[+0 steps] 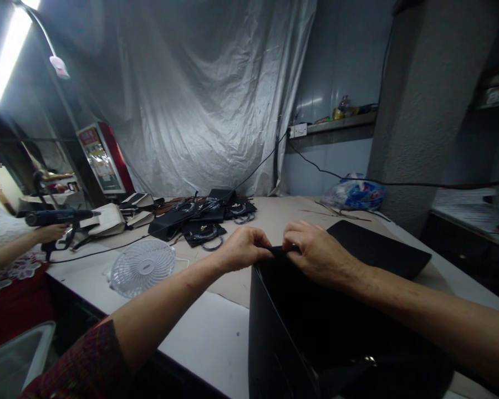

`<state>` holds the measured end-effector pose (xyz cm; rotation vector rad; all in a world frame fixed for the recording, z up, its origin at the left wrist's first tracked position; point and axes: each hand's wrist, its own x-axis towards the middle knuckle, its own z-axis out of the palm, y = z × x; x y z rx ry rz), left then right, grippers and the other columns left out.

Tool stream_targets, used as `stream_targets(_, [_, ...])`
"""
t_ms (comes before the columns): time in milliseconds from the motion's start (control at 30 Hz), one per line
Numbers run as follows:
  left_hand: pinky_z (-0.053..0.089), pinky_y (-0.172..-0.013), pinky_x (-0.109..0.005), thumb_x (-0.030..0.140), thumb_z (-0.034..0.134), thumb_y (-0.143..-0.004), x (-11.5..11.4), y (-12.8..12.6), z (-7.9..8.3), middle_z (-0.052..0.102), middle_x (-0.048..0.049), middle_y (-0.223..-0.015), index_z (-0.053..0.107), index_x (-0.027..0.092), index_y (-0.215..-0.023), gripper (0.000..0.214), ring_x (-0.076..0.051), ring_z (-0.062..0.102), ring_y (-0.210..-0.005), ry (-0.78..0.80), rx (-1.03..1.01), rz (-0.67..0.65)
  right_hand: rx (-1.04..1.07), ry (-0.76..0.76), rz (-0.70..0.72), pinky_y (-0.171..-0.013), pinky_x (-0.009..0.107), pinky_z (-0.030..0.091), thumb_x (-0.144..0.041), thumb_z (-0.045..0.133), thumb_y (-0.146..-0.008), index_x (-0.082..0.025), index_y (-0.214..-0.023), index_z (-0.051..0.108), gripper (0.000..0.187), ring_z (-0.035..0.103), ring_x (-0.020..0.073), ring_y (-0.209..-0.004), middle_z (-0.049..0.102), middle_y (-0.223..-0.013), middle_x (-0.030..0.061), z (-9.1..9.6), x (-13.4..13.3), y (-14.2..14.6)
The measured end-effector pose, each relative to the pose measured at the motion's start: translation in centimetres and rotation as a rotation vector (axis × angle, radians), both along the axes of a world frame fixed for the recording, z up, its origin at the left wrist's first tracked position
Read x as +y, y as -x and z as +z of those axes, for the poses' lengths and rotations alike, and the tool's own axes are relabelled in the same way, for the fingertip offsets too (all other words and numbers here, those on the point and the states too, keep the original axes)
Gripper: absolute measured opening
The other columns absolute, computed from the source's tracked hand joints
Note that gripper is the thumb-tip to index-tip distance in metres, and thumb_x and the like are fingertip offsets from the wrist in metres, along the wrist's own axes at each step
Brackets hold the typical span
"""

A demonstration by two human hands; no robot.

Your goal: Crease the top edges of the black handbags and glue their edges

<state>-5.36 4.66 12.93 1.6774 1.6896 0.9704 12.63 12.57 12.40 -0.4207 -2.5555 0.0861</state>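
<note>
A large black bag (274, 332) stands upright at the table's front edge, its opening turned up toward me and its inside dark. My left hand (245, 247) pinches the far rim of the bag between thumb and fingers. Just to its right, my right hand (316, 249) grips the same rim with curled fingers. A small shiny metal fitting (370, 361) shows on the near side of the bag. Behind my right forearm lies a flat black panel (378, 249), which looks like another bag or a flap.
A white fan (143, 266) rests on the table (216, 338), left of my hands. Several black bags (203, 216) with wrapped handles and white bags (108, 219) lie farther back. At far left, a co-worker's hand (56, 233) holds a drill-like tool (58, 216). A blue plastic bag (360, 191) sits back right.
</note>
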Motion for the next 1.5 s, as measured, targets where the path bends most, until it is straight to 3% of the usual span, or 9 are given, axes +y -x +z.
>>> stream_targets(167, [0.038,-0.053,-0.02,0.016,0.07,-0.062,0.0,0.0,-0.2,0.061,0.002,-0.062,0.064,0.011,-0.073,0.013,-0.008,0.052,-0.056,0.017,-0.04,0.029,0.004,0.047,-0.002,-0.073,0.028,0.038,-0.008,0.056,-0.073,-0.018,-0.066,0.055,0.012,0.05,0.017,-0.083,0.056,-0.083,0.0033,0.2,0.5,-0.9])
stream_targets(467, [0.036,-0.051,-0.018,0.016,0.068,-0.062,-0.2,-0.2,0.1,0.059,0.0027,-0.062,0.061,0.012,-0.072,0.013,-0.007,0.05,-0.055,0.032,-0.058,-0.006,-0.072,0.248,-0.191,-0.06,0.025,0.036,-0.019,0.062,-0.075,-0.019,-0.068,0.061,0.007,0.054,0.014,-0.067,0.062,-0.072,0.0006,1.0,0.5,-1.4])
stream_targets(767, [0.037,-0.051,-0.019,0.018,0.069,-0.061,0.0,0.0,0.0,0.061,0.0022,-0.063,0.061,0.012,-0.072,0.015,-0.008,0.051,-0.056,0.039,-0.056,-0.028,-0.077,0.238,-0.216,-0.058,0.026,0.034,-0.023,0.063,-0.077,-0.02,-0.069,0.058,0.009,0.054,0.0147,-0.064,0.062,-0.067,0.0008,0.8,0.6,-1.5])
stream_targets(867, [0.037,-0.052,-0.019,0.02,0.071,-0.061,0.0,-0.1,0.1,0.06,0.0028,-0.062,0.062,0.012,-0.072,0.017,-0.008,0.051,-0.055,0.026,-0.035,-0.028,-0.064,0.258,-0.22,-0.059,0.025,0.036,-0.021,0.062,-0.076,-0.02,-0.082,0.062,0.006,0.055,0.0154,-0.067,0.064,-0.072,0.0011,0.8,0.5,-1.4])
stream_targets(967, [0.036,-0.051,-0.019,0.025,0.073,-0.063,0.0,-0.1,0.2,0.058,0.0031,-0.061,0.063,0.012,-0.071,0.018,-0.008,0.049,-0.055,-0.002,0.018,-0.028,-0.059,0.251,-0.148,-0.068,0.027,0.04,-0.017,0.06,-0.077,-0.019,-0.102,0.065,0.026,0.059,0.0168,-0.076,0.067,-0.085,0.0036,0.8,0.6,-1.3])
stream_targets(1100, [0.036,-0.051,-0.019,0.024,0.07,-0.065,-0.1,-0.1,0.1,0.059,0.0022,-0.06,0.064,0.012,-0.069,0.014,-0.008,0.049,-0.054,-0.035,0.04,-0.026,-0.14,0.214,-0.068,-0.073,0.027,0.041,-0.015,0.055,-0.079,-0.02,-0.089,0.072,0.02,0.059,0.0179,-0.083,0.067,-0.092,0.0054,1.0,0.6,-0.9])
stream_targets(1267, [0.037,-0.05,-0.019,0.021,0.068,-0.066,-0.2,-0.1,-0.5,0.06,0.0018,-0.059,0.066,0.012,-0.068,0.009,-0.009,0.051,-0.055,-0.078,0.099,-0.009,-0.201,0.201,-0.179,-0.068,0.026,0.039,-0.017,0.056,-0.075,-0.021,-0.083,0.071,0.017,0.06,0.0177,-0.079,0.069,-0.086,0.0049,1.5,0.3,0.0])
stream_targets(1400, [0.038,-0.052,-0.019,0.021,0.068,-0.066,0.4,0.0,1.1,0.061,0.0011,-0.06,0.068,0.012,-0.069,0.009,-0.01,0.052,-0.056,-0.116,0.155,-0.043,-0.277,0.217,-0.204,-0.058,0.026,0.035,-0.026,0.057,-0.076,-0.023,-0.084,0.071,0.016,0.059,0.0168,-0.072,0.068,-0.079,0.003,3.4,0.1,-0.2])
stream_targets(1500, [0.04,-0.058,-0.02,0.024,0.07,-0.066,1.4,0.0,3.4,0.064,0.0001,-0.067,0.068,0.011,-0.074,0.016,-0.01,0.054,-0.062,-0.108,0.136,-0.211,-0.32,0.241,-0.154,-0.055,0.025,0.033,-0.03,0.055,-0.079,-0.023,-0.083,0.07,0.017,0.057,0.0146,-0.064,0.067,-0.072,0.0011,5.0,0.1,-0.8])
